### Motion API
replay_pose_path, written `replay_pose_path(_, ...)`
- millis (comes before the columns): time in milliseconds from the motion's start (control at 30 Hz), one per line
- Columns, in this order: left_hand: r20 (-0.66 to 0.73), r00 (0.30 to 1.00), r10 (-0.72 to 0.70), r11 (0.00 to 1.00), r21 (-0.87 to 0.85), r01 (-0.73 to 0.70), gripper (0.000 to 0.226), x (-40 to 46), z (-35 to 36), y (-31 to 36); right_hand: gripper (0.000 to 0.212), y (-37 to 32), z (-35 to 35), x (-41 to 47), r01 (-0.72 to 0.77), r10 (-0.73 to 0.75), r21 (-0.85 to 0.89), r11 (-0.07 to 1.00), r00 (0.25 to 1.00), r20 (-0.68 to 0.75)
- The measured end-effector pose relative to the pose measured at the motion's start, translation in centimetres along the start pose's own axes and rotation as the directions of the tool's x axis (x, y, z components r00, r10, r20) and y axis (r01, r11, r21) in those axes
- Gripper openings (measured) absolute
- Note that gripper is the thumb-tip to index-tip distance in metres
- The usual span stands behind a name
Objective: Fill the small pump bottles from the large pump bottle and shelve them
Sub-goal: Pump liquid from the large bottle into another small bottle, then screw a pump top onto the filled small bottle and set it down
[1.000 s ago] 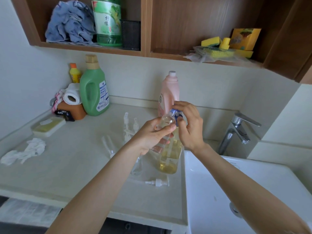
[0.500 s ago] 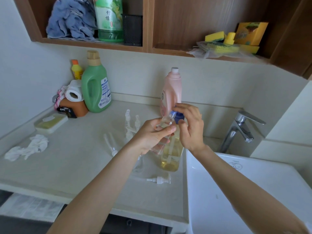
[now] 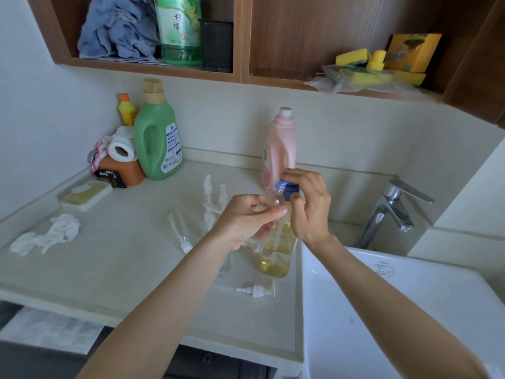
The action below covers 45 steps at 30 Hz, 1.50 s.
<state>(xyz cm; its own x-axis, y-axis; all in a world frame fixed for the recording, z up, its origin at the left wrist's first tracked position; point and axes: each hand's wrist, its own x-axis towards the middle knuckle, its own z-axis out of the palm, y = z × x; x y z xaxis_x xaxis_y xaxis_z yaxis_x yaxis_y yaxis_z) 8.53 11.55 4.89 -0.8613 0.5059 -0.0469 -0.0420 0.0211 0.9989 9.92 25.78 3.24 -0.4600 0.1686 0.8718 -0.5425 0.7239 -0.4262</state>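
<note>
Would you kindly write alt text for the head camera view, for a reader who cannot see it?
A person's left hand holds a small clear bottle tilted against the blue pump head of a large bottle of yellow liquid, which the right hand grips. Loose white pumps lie on the pale counter beside a white sink.

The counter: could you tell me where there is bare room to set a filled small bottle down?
Bare counter lies between the crumpled tissue and the loose pump head. It is crowded around the large pump bottle.
</note>
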Motion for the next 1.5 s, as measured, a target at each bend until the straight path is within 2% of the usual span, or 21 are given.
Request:
replay_pose_path(100,-0.01,1.0,0.006,1.0,-0.013,-0.007,0.004,-0.1,0.1,0.0,0.039,0.1,0.0,-0.1,-0.001,0.001,-0.012,1.0,1.0,0.013)
replay_pose_path(400,-0.043,0.995,0.087,0.996,-0.013,-0.087,0.009,-0.2,0.2,0.9,0.041,-1.5,-1.9,3.1,-0.035,0.038,-0.021,0.999,0.991,0.13)
replay_pose_path(567,-0.003,0.987,0.161,0.987,0.014,-0.161,0.01,-1.7,-0.4,0.1,0.035,-3.2,-2.7,2.0,-0.098,0.094,0.045,0.994,0.992,0.088)
replay_pose_path(700,0.053,0.966,0.251,0.968,-0.042,-0.249,0.015,-4.1,-2.4,-0.5,0.034,-4.2,-2.5,-0.7,-0.133,0.128,0.096,0.986,0.99,0.06)
replay_pose_path(800,0.013,0.945,0.326,0.941,0.086,-0.326,0.021,-6.1,-4.5,-1.5,0.028,-4.3,-1.7,-4.3,-0.193,0.175,0.126,0.973,0.974,0.14)
replay_pose_path(867,-0.025,0.944,0.33,0.936,0.141,-0.324,0.027,-7.2,-5.9,-2.3,0.024,-3.7,-1.1,-6.9,-0.254,0.216,0.082,0.964,0.922,0.322)
replay_pose_path(900,-0.036,0.947,0.321,0.937,0.156,-0.311,0.033,-7.4,-6.5,-2.6,0.023,-3.1,-0.9,-7.7,-0.281,0.243,0.019,0.96,0.863,0.444)
replay_pose_path(933,-0.053,0.952,0.3,0.941,0.178,-0.287,0.04,-8.0,-7.2,-3.3,0.021,-2.6,-0.3,-8.9,-0.29,0.281,-0.077,0.954,0.772,0.57)
replay_pose_path(1000,-0.064,0.959,0.277,0.94,0.224,-0.257,0.046,-8.6,-8.1,-4.5,0.029,-1.6,0.1,-10.5,-0.205,0.382,-0.325,0.923,0.583,0.717)
replay_pose_path(1033,-0.073,0.963,0.26,0.939,0.253,-0.234,0.046,-9.0,-8.5,-5.3,0.036,-1.4,0.2,-11.3,-0.15,0.42,-0.403,0.903,0.514,0.748)
replay_pose_path(1100,-0.095,0.974,0.204,0.941,0.293,-0.168,0.042,-9.7,-8.8,-7.0,0.045,-1.3,0.5,-12.2,-0.096,0.46,-0.468,0.878,0.434,0.774)
replay_pose_path(1200,-0.13,0.982,0.135,0.956,0.277,-0.095,0.034,-10.5,-8.8,-9.6,0.042,-1.2,0.8,-13.0,-0.088,0.493,-0.5,0.861,0.385,0.78)
replay_pose_path(1267,-0.146,0.985,0.094,0.971,0.232,-0.058,0.034,-10.8,-8.7,-11.0,0.037,-1.2,0.8,-13.4,-0.096,0.507,-0.512,0.854,0.382,0.773)
replay_pose_path(1333,-0.141,0.987,0.078,0.979,0.196,-0.049,0.035,-10.8,-8.6,-12.0,0.039,-1.6,0.5,-13.4,-0.133,0.5,-0.494,0.859,0.421,0.757)
replay_pose_path(1433,-0.137,0.988,0.067,0.986,0.159,-0.044,0.037,-10.6,-8.5,-12.7,0.038,-3.1,-0.8,-11.3,-0.34,0.507,-0.376,0.862,0.56,0.655)
replay_pose_path(1500,-0.135,0.989,0.067,0.988,0.144,-0.048,0.038,-10.5,-8.3,-12.8,0.026,-4.3,-2.0,-9.2,-0.394,0.494,-0.301,0.869,0.635,0.594)
